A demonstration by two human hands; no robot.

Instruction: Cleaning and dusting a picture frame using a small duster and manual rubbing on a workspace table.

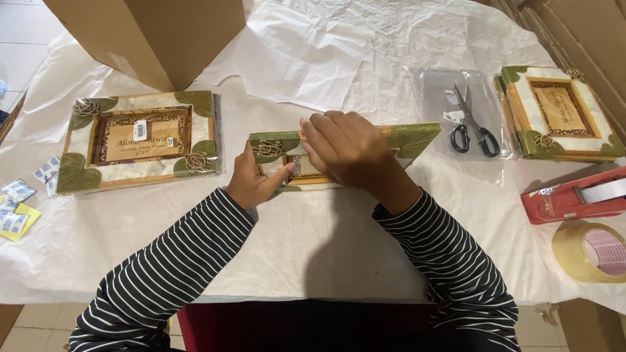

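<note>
The left hand (251, 182) is pinching the near edge of the picture frame (407, 138); the right hand (345, 146) is pressing flat on top, fingers closed over it; it looks stiff, light, fragile, best held by its edges.

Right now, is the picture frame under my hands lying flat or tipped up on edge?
Tipped up: the picture frame stands on its long edge, foreshortened, gripped by both hands.

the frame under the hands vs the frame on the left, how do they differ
The frame under the hands stands tilted up on its edge, held by the left hand and right hand; the frame on the left lies flat, untouched. The left one sits in clear wrap with a barcode sticker; the held one seems unwrapped. Both have green leaf corners.
</note>
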